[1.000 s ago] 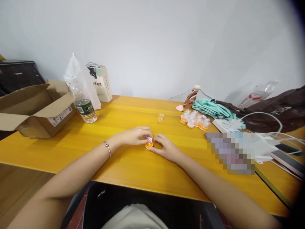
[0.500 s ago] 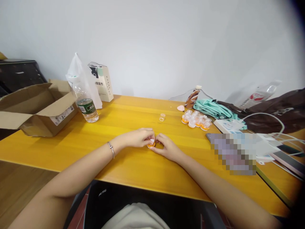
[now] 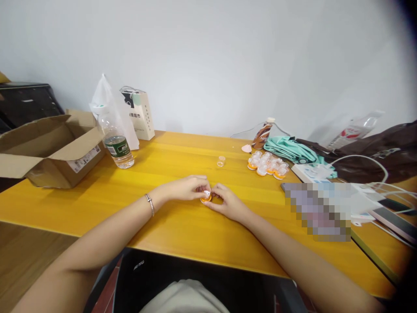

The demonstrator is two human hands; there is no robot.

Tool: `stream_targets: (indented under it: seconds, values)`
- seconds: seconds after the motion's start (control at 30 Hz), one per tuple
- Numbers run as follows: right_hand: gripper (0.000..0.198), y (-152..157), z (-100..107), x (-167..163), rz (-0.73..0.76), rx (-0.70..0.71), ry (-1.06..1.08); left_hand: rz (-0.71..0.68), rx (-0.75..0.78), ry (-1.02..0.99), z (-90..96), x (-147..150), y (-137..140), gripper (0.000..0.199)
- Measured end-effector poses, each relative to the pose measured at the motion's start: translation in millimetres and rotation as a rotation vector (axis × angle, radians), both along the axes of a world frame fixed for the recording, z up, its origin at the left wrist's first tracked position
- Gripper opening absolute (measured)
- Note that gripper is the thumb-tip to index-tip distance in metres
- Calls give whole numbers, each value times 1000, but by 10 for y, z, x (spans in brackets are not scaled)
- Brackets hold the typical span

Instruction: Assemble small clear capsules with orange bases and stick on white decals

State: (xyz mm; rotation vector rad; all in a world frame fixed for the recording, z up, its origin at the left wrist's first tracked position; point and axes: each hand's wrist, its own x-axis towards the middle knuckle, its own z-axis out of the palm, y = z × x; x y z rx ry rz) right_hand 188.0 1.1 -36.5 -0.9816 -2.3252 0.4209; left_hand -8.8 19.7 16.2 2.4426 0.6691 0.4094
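Note:
A small orange disc with a white piece on top (image 3: pixel 206 197) rests on the yellow table (image 3: pixel 182 226) in the middle. My left hand (image 3: pixel 187 188) pinches it from the left, a bracelet on that wrist. From the right, my right hand (image 3: pixel 228 201) holds the same piece with its fingertips. Most of the piece is hidden by the fingers. Behind the hands lies a small clear cap (image 3: pixel 220 161), and a cluster of several orange-and-clear pieces (image 3: pixel 267 164) sits further right.
An open cardboard box (image 3: pixel 48 148), a water bottle (image 3: pixel 115 141) and a white paper bag (image 3: pixel 140 114) stand at the left. A brown drink bottle (image 3: pixel 262 133), teal cloth (image 3: pixel 289 148), dark bag (image 3: pixel 381 152), cables and a blurred patch crowd the right.
The fingers have closed more tightly over the orange piece, hiding more of its white top. The hands stay in the same spot.

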Motion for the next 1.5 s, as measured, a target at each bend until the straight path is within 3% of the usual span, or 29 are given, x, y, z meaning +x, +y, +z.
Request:
stream_targets:
  seconds: [0.1,0.27,0.47,0.57,0.67,0.77,0.87,0.97,1.07,1.2,1.5]
  values:
    - [18,6,-2,3,-17,-13,20,60,-56,-114,-37,3,68,27]
    - [19,14,-8,4,-39,-24,24,364,30,-319,-218,120,381,35]
    - [18,-1,5,1,-37,-32,18,326,214,-192,-345,539,913,67]
    - [18,-5,-1,13,-39,-41,17,324,200,-191,-371,791,1084,61]
    - [19,-1,-12,29,-35,-58,15,363,168,-200,-403,903,1138,39]
    - [20,5,-14,36,-26,-70,15,410,128,-226,-416,817,1080,29]
    - [20,9,-13,32,-32,-74,9,462,66,-271,-378,587,905,34]
    - [20,14,-16,26,-34,-76,18,503,-35,-391,-295,314,607,35]
    - [19,22,-21,19,-21,-63,27,439,-97,-448,-229,111,258,33]
    - [15,26,-19,14,-30,-42,7,298,-38,-469,-253,33,-15,32]
    - [13,5,16,5,-9,-36,-5,250,89,-513,-343,58,-81,28]
